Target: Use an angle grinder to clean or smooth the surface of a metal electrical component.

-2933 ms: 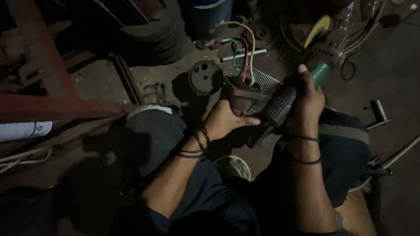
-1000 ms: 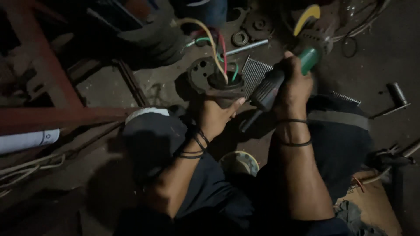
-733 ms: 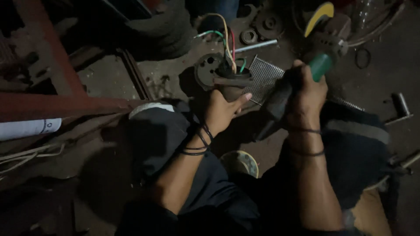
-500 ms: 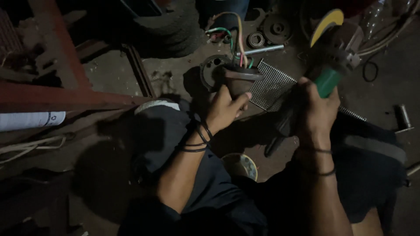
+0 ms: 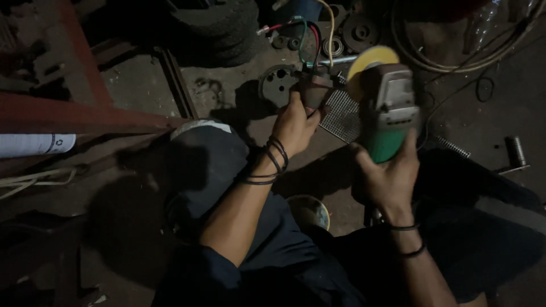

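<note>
The small dark part (image 5: 311, 91) sits upright in the grip of the left hand (image 5: 296, 122), fingers wrapped round its lower body, with coloured wires (image 5: 310, 34) (red, green, yellow) rising out of its top and trailing away beyond the hand. Just to the right of it, the right hand (image 5: 387, 176) is clenched round the green body of an angle grinder (image 5: 389, 108), whose yellow guard and disc (image 5: 369, 59) stand close beside the part and the left fingertips.

The main hazard is that closeness: the disc looks near enough to the left hand that a kick or slip could carry it into the fingers. The wires hang loose just above the disc's edge and could be caught or cut. The part is held by hand alone, with nothing clamping it, so it may twist in the grip under load. The light is poor, which makes the contact line hard to judge.

Below the left hand a ribbed metal grille (image 5: 344, 113) lies on the floor (image 5: 142, 91); beyond it are a round flange (image 5: 276, 85) and a stack of tyres (image 5: 219, 25).
</note>
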